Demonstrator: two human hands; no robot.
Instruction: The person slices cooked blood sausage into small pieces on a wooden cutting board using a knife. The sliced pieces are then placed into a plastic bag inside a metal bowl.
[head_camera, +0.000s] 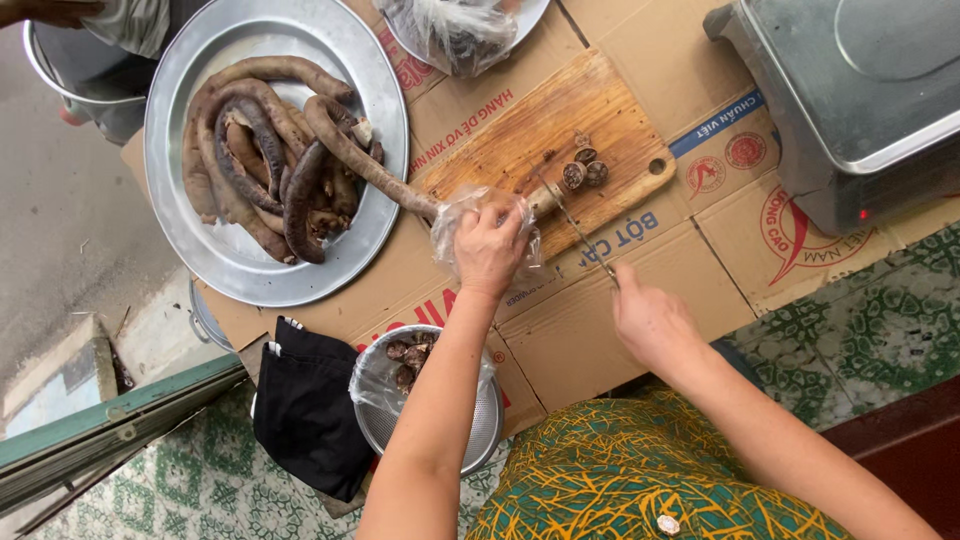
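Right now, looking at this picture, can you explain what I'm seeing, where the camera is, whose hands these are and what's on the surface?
There is one picture, taken by a camera worn on a person's head and looking straight down, so the two bare arms coming from the bottom edge are that person's own.

The left hand, covered by a thin clear plastic bag, presses a long dark sausage onto a wooden cutting board. The right hand holds a knife whose blade reaches the sausage end. A few cut slices lie on the board.

The board rests on flattened cardboard. A round metal tray holds more coiled sausages. Near the body, a plastic-lined metal bowl contains some pieces, beside a black cloth. A metal scale sits at the top right.
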